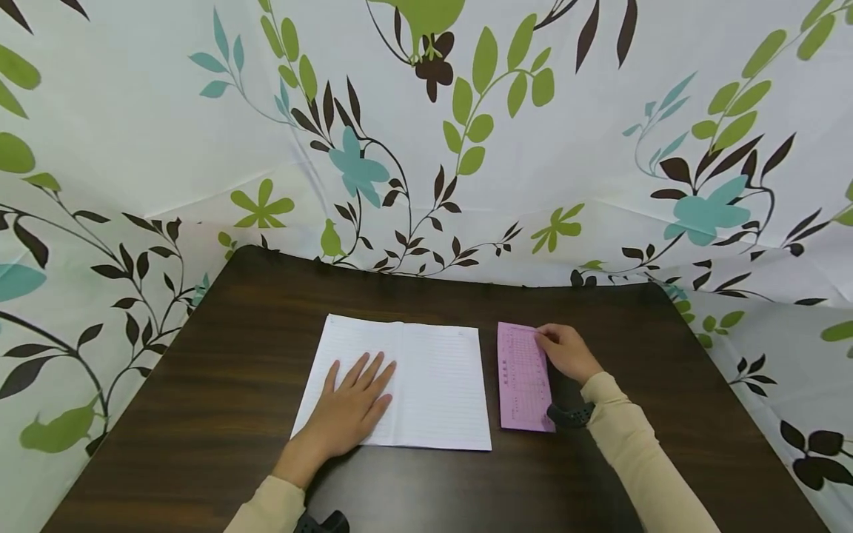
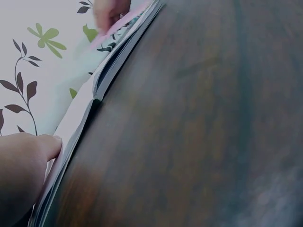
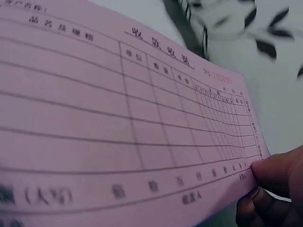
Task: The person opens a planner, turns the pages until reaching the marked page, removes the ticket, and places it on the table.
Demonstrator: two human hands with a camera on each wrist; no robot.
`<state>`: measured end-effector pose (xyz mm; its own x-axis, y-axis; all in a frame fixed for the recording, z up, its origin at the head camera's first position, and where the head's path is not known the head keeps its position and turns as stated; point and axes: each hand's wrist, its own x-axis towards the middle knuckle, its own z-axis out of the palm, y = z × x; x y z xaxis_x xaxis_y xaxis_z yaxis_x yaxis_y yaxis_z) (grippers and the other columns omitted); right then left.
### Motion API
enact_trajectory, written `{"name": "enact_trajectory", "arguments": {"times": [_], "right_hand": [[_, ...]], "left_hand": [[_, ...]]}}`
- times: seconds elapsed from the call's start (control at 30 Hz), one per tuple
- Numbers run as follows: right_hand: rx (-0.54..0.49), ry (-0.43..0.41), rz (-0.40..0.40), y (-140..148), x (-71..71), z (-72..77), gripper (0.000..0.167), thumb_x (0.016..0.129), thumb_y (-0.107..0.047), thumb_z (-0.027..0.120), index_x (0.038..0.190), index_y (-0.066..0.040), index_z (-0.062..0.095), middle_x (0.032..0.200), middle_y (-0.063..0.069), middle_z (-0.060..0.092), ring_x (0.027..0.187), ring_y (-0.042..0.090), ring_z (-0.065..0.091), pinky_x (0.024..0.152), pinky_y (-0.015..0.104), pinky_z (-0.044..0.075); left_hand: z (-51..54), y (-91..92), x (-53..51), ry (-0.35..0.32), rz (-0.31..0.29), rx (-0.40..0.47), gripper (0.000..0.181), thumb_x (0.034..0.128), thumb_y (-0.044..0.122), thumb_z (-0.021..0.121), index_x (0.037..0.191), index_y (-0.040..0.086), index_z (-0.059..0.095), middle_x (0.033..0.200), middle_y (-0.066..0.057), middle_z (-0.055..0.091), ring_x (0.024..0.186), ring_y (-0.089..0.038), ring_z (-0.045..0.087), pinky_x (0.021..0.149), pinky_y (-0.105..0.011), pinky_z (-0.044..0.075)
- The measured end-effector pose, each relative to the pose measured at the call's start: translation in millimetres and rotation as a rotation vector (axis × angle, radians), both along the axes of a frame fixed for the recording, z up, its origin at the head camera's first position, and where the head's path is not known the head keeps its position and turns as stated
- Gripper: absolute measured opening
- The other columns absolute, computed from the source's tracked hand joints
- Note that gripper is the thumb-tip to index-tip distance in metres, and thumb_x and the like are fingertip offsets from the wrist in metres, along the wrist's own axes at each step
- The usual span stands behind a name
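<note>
A lined notebook (image 1: 440, 389) lies spread at its middle on the dark wooden table. Fingers spread, my left hand (image 1: 349, 411) rests on its left page; the left wrist view shows the thumb (image 2: 53, 145) on the paper near the notebook's edge. To the right of the notebook is a pink receipt form (image 1: 525, 377), printed with a table and Chinese characters. My right hand (image 1: 566, 352) pinches it by its upper right corner. In the right wrist view the receipt form (image 3: 156, 127) is tilted up, with thumb and fingers at its corner.
The table (image 1: 220, 414) is dark wood. Behind and at both sides hangs a white cloth (image 1: 200, 148) with green, blue and brown leaf prints, meeting the table's far edge. A dark band (image 1: 569, 416) is on my right wrist.
</note>
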<state>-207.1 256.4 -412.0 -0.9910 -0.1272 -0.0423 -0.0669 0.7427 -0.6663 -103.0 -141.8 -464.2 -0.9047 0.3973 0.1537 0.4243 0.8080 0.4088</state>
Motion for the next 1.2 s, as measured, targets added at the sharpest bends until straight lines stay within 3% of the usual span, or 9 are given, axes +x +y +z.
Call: {"name": "enact_trajectory", "arguments": {"times": [0.17,0.43,0.57,0.67,0.77,0.93,1.07,1.2], "right_hand": [[0.064,-0.014,-0.022,16.7,5.6,-10.5,0.024,0.105,-0.008,0.054,0.115,0.011,0.066,0.099,0.017,0.065,0.089,0.028,0.058,0.075,0.037,0.047],[0.069,-0.005,-0.065,16.3,8.9,-19.2,0.027,0.105,-0.011,0.054,0.121,0.009,0.063,0.106,0.023,0.065,0.094,0.034,0.060,0.084,0.048,0.050],[0.111,0.064,-0.129,10.4,15.9,-14.7,0.043,0.106,-0.018,0.054,0.138,0.011,0.050,0.119,0.032,0.061,0.107,0.045,0.061,0.091,0.059,0.050],[0.140,0.144,-0.115,-3.4,26.4,-5.2,0.049,0.106,-0.021,0.055,0.143,0.011,0.047,0.130,0.036,0.055,0.121,0.051,0.055,0.099,0.065,0.045],[0.163,0.253,0.016,-29.9,39.3,6.1,0.043,0.104,-0.018,0.060,0.138,0.008,0.056,0.136,0.035,0.054,0.127,0.053,0.052,0.103,0.069,0.042],[0.237,0.428,0.338,-98.7,59.0,19.3,0.040,0.099,-0.017,0.069,0.133,0.003,0.064,0.138,0.032,0.058,0.128,0.048,0.057,0.102,0.067,0.045],[0.337,0.409,0.538,-149.1,76.0,18.0,0.045,0.103,-0.029,0.063,0.142,-0.006,0.061,0.151,0.024,0.052,0.140,0.041,0.050,0.109,0.065,0.040],[0.410,0.350,0.648,-176.0,90.3,8.0,0.047,0.107,-0.033,0.056,0.148,-0.011,0.058,0.158,0.017,0.046,0.147,0.035,0.043,0.115,0.065,0.033]], "left_hand": [[6.5,-2.5,2.4,-0.031,-0.006,-0.015,0.055,0.1093,0.037,0.047,0.158,0.013,0.044,0.167,-0.012,0.034,0.155,-0.037,0.025,0.119,-0.070,0.006],[-4.9,-3.0,2.3,0.008,-0.012,0.033,0.055,0.1094,0.038,0.046,0.159,0.015,0.043,0.166,-0.012,0.035,0.154,-0.037,0.026,0.118,-0.070,0.006],[-0.4,-0.2,2.5,-0.019,-0.018,0.013,0.055,0.1096,0.037,0.046,0.159,0.013,0.042,0.167,-0.012,0.034,0.155,-0.037,0.025,0.119,-0.070,0.005],[3.7,1.0,1.9,-0.055,-0.019,-0.027,0.056,0.1101,0.038,0.044,0.161,0.014,0.040,0.168,-0.011,0.030,0.157,-0.035,0.021,0.120,-0.070,0.004],[5.2,-1.1,0.5,-0.063,-0.016,-0.063,0.057,0.1102,0.039,0.043,0.162,0.016,0.037,0.169,-0.009,0.027,0.158,-0.033,0.018,0.120,-0.069,0.003],[6.0,-5.7,-1.7,-0.023,-0.005,-0.041,0.056,0.1102,0.038,0.044,0.161,0.015,0.039,0.168,-0.011,0.030,0.157,-0.035,0.021,0.119,-0.069,0.003],[3.9,-5.3,-1.7,-0.019,-0.010,-0.019,0.055,0.1106,0.037,0.043,0.161,0.015,0.040,0.168,-0.012,0.030,0.156,-0.036,0.022,0.118,-0.070,0.004],[7.9,-1.4,0.4,-0.042,-0.022,-0.018,0.055,0.1107,0.037,0.044,0.161,0.014,0.040,0.168,-0.012,0.030,0.156,-0.037,0.022,0.118,-0.071,0.005]]}}
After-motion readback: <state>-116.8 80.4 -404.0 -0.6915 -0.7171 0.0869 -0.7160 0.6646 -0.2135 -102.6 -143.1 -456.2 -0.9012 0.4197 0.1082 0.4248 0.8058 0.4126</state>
